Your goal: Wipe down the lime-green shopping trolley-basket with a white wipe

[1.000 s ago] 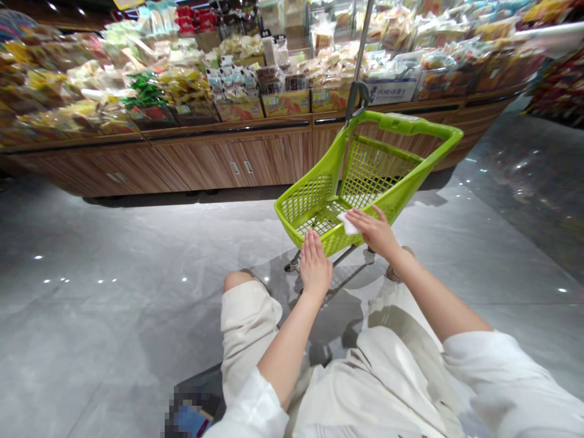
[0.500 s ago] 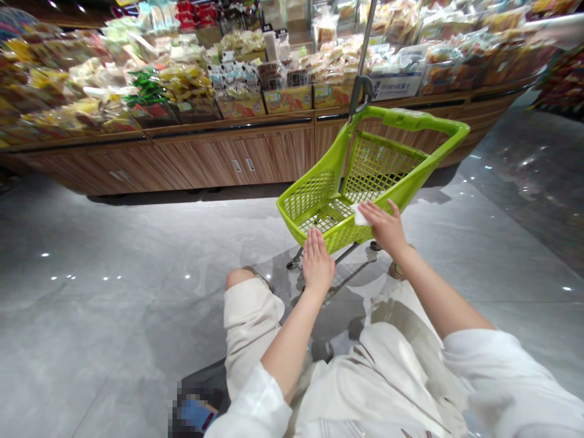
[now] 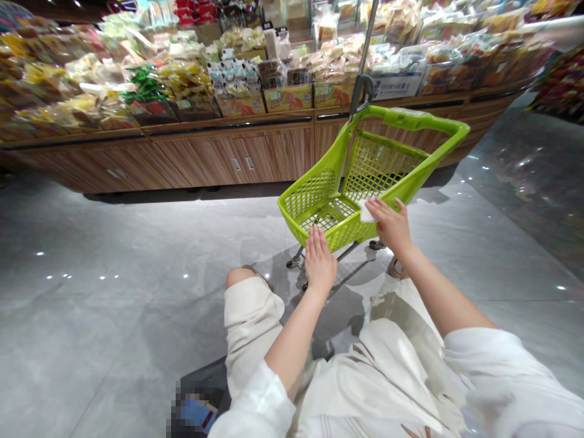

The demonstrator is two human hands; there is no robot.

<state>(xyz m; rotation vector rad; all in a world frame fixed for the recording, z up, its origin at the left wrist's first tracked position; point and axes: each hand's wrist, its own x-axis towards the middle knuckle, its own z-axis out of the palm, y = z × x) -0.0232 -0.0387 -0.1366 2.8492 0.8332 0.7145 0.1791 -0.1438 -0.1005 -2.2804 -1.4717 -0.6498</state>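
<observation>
A lime-green plastic shopping cart [image 3: 314, 176] with latticed sides stands on its wheels in front of me. My right hand [image 3: 391, 226] holds a folded white tissue [image 3: 367, 212] under its fingers, against the cart's near upper rim; the thumb sticks up apart. Further left, my left hand [image 3: 320, 258] rests with fingers stretched out together on the near side of the cart, toward its lower end. That hand has nothing in it. The palms of both hands are turned away from view.
Behind the cart runs a wood-panelled display counter [image 3: 274, 152] piled with packaged food. A grey metal pole [image 3: 368, 42] with a hook-like grey part rises at the cart's back left. Shiny grey floor tiles [image 3: 114, 274] lie around. My knees flank the cart's near side.
My right hand and the tissue have slid slightly right along the cart's rim. The left hand has barely shifted, and the cart stands as before.
</observation>
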